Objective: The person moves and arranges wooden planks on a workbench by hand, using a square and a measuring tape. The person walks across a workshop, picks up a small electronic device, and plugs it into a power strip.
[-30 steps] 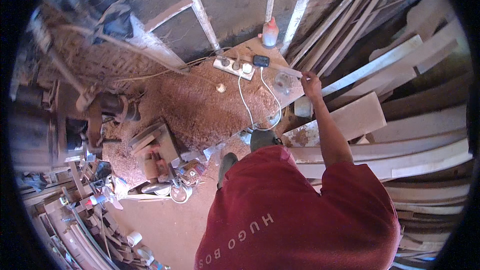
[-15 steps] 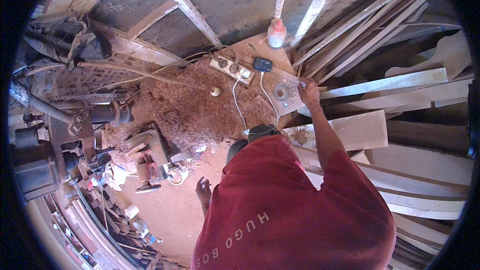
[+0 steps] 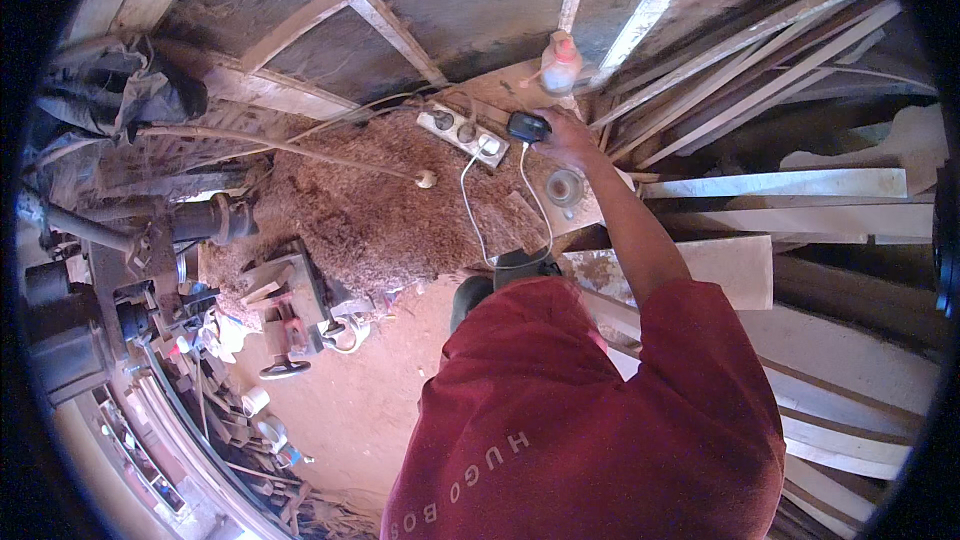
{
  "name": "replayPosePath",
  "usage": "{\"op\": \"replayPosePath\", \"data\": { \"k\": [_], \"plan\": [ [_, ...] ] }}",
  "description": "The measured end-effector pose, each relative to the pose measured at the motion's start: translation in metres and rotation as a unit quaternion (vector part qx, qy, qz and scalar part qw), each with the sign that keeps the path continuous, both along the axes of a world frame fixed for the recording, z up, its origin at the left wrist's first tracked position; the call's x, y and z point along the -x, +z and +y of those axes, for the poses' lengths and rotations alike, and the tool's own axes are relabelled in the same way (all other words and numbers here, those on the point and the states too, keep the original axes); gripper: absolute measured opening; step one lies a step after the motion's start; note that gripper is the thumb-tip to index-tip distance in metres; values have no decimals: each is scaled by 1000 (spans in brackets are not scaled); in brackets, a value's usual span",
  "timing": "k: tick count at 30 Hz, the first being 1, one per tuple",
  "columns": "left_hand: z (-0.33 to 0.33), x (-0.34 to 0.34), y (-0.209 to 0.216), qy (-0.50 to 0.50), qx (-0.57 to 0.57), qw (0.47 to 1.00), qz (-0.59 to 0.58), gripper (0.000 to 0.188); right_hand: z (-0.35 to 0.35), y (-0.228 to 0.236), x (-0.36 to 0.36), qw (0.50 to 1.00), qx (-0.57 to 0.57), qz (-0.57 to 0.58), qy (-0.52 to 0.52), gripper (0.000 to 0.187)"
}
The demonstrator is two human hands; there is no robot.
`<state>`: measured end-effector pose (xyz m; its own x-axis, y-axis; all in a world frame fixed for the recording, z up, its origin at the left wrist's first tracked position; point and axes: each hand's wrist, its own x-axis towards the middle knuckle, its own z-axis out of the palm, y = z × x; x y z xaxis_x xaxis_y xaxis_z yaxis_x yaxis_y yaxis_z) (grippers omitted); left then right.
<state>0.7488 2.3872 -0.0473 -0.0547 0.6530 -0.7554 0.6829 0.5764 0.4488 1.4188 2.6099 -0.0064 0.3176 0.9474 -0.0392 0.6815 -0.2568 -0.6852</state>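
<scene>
My right hand (image 3: pixel 570 140) reaches over the wooden board (image 3: pixel 512 86), its fingers at the right edge of a small black phone-like device (image 3: pixel 526 127). The fingers are blurred, so whether they grip it is unclear. A white cable (image 3: pixel 467 202) loops from the device to a white plug in the power strip (image 3: pixel 462 134) to its left. Nearer me than the hand stands a clear glass mug (image 3: pixel 565 186). Beyond the hand is a translucent bottle (image 3: pixel 561 65) with a red top. My left hand is out of view.
Wood shavings (image 3: pixel 370 205) are heaped left of the board. Long planks (image 3: pixel 780 185) are stacked along the right. A machine with a handwheel (image 3: pixel 285 369) stands at the left, near dark machinery (image 3: pixel 65 325). A cable (image 3: pixel 300 148) crosses above the shavings.
My right hand has moved left and away from me, from beside the mug to the black device. My left hand, visible before with fingers partly curled, has gone out of view.
</scene>
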Motion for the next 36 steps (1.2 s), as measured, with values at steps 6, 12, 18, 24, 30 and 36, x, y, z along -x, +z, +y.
{"op": "replayPosePath", "data": {
  "k": [6, 12, 18, 24, 30, 36],
  "plan": [
    [15, -13, 20, 3, -38, 999, 0, 30, 7, 2, 2, 999, 10, -41, 5, 68],
    [120, -140, 127, -27, -140, 983, -112, 29, -19, 85, 16, 998, -59, -33, 12, 61],
    [209, -273, 217, -89, -166, 916, -353, 40, -55, 177, 83, 987, -64, 117, 86, 66],
    [224, -326, 262, -123, -120, 836, -521, 82, -80, 215, 134, 953, -95, 243, 157, 72],
    [210, -305, 272, -115, -141, 833, -522, 83, -88, 244, 143, 938, -49, 286, 191, 72],
    [199, -298, 285, -99, -205, 822, -522, 80, -87, 251, 149, 934, -89, 251, 236, 68]
  ]
}}
